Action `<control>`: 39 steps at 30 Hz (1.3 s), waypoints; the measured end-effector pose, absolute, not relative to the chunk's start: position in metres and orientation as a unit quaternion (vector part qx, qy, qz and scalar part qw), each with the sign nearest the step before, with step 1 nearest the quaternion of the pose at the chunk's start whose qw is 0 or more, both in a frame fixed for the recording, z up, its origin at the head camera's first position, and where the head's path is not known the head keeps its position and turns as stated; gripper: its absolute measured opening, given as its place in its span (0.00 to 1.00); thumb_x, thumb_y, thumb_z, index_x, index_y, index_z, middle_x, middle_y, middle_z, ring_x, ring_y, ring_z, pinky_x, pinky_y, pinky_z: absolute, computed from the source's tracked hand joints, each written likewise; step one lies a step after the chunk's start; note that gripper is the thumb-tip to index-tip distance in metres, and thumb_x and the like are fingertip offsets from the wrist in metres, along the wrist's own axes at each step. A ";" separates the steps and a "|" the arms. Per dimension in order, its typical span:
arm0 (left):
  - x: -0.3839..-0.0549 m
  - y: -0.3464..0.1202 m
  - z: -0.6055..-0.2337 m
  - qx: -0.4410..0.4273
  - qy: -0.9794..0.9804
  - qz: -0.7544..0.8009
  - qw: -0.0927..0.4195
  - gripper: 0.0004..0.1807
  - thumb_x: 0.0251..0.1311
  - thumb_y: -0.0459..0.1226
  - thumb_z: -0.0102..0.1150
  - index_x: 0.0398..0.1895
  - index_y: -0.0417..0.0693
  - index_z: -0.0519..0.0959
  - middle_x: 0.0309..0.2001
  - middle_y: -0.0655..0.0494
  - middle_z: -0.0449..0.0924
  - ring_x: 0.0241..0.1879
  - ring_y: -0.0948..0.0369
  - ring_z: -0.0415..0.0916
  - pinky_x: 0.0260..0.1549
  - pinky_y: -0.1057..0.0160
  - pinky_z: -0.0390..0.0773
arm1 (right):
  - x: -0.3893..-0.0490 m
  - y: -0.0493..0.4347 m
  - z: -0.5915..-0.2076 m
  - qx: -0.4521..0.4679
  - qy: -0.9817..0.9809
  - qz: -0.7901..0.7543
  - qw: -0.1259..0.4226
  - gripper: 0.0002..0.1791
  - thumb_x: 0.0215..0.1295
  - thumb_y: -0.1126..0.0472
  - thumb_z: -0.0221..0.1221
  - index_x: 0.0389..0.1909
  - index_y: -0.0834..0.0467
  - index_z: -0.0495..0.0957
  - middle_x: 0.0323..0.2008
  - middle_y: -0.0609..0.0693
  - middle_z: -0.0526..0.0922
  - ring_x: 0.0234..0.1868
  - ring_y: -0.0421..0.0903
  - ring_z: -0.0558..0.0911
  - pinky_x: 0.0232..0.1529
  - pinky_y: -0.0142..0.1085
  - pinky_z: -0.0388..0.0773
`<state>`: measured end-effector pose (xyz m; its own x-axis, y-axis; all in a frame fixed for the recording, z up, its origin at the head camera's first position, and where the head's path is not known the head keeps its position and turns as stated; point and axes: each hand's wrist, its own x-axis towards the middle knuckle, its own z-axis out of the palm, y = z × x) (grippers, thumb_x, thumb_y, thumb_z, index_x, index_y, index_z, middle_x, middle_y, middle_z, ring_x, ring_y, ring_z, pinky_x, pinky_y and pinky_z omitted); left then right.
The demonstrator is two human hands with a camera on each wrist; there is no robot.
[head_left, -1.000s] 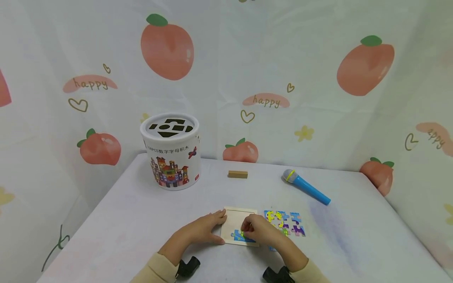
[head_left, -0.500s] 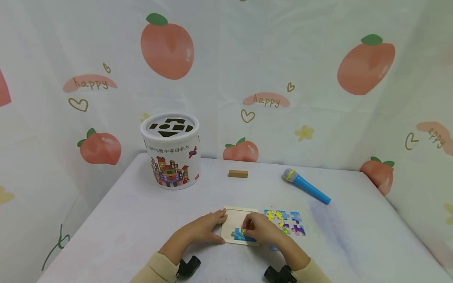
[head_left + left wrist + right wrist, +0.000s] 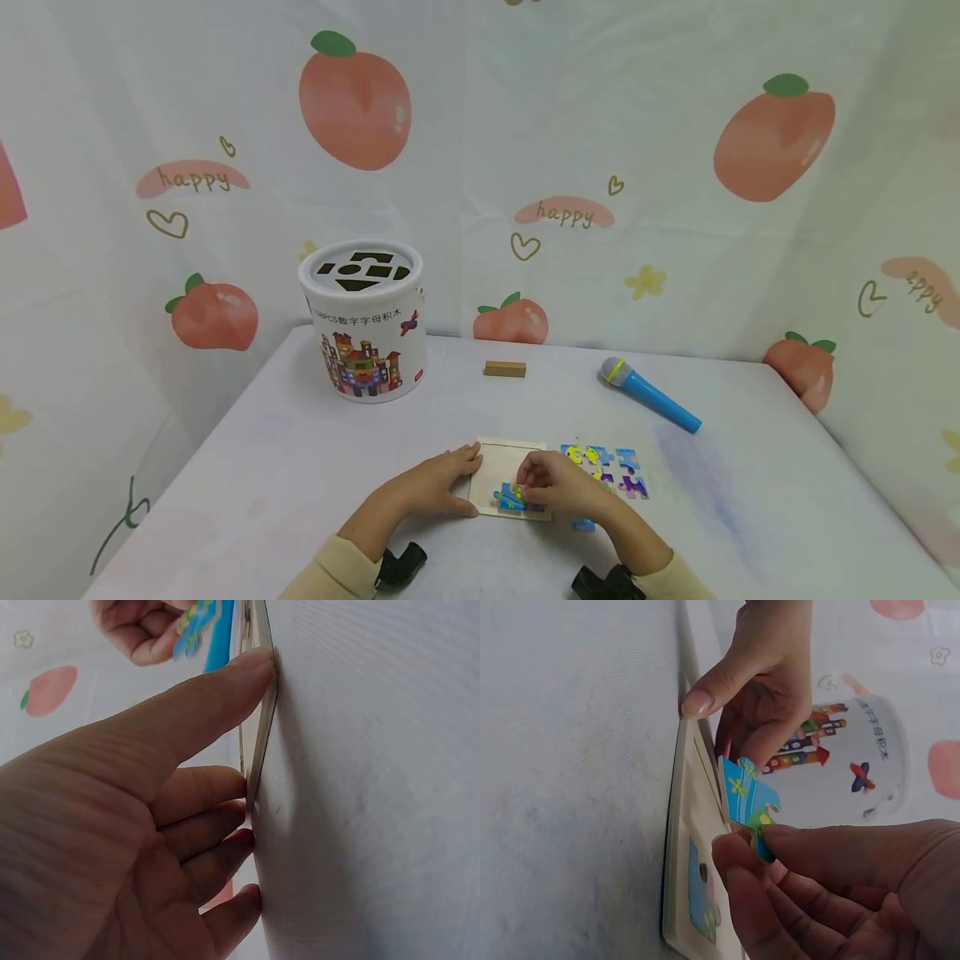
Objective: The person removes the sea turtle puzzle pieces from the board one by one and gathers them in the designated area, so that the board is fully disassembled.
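Note:
My right hand point(image 3: 562, 485) pinches a blue jigsaw puzzle piece point(image 3: 739, 793) with yellow-green flowers between thumb and fingers. In the right wrist view it is tilted and raised above a pale wooden puzzle tray point(image 3: 495, 460). Another blue puzzle piece point(image 3: 699, 889) lies in the tray, near a corner. My left hand point(image 3: 431, 487) rests along the tray's left edge. Its straight thumb touches the near left corner, and its fingertips touch the edge farther back, as the left wrist view shows. The fingers of my right hand partly cover the held piece.
Several loose puzzle pieces point(image 3: 626, 458) lie right of the tray, and one blue piece point(image 3: 583, 525) is under my right forearm. Farther back are a white block bucket point(image 3: 363, 333), a small wooden block point(image 3: 505, 368) and a blue toy microphone point(image 3: 656, 400).
My right hand has shifted slightly right. The blue puzzle piece in it has come up off the tray and tilted. My left hand has stayed at the tray's edge.

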<state>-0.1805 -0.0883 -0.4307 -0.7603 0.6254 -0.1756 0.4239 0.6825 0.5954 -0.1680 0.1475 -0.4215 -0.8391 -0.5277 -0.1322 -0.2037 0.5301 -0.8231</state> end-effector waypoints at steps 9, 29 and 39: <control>-0.180 -0.086 -0.432 0.290 0.904 0.257 0.182 0.41 0.49 0.47 0.67 0.66 0.42 0.64 0.72 0.49 0.53 0.72 0.53 0.49 0.69 0.50 0.52 | -0.159 0.168 -0.419 -0.184 0.829 -0.481 0.216 0.04 0.62 0.68 0.56 0.36 0.66 0.74 0.28 0.49 0.76 0.28 0.42 0.79 0.28 0.29 0.79; -0.180 -0.085 -0.431 0.283 0.908 0.250 0.182 0.41 0.49 0.48 0.67 0.66 0.43 0.64 0.72 0.51 0.53 0.72 0.53 0.50 0.69 0.50 0.53 | -0.138 0.220 -0.414 -0.145 0.839 -0.493 0.179 0.07 0.63 0.68 0.55 0.38 0.69 0.71 0.29 0.52 0.76 0.29 0.43 0.80 0.30 0.32 0.81; -0.180 -0.085 -0.431 0.284 0.906 0.252 0.185 0.41 0.50 0.48 0.67 0.67 0.43 0.64 0.72 0.51 0.53 0.72 0.53 0.49 0.69 0.50 0.52 | -0.130 0.240 -0.421 -0.128 0.838 -0.500 0.179 0.10 0.62 0.68 0.56 0.40 0.71 0.72 0.29 0.52 0.76 0.29 0.39 0.79 0.30 0.30 0.80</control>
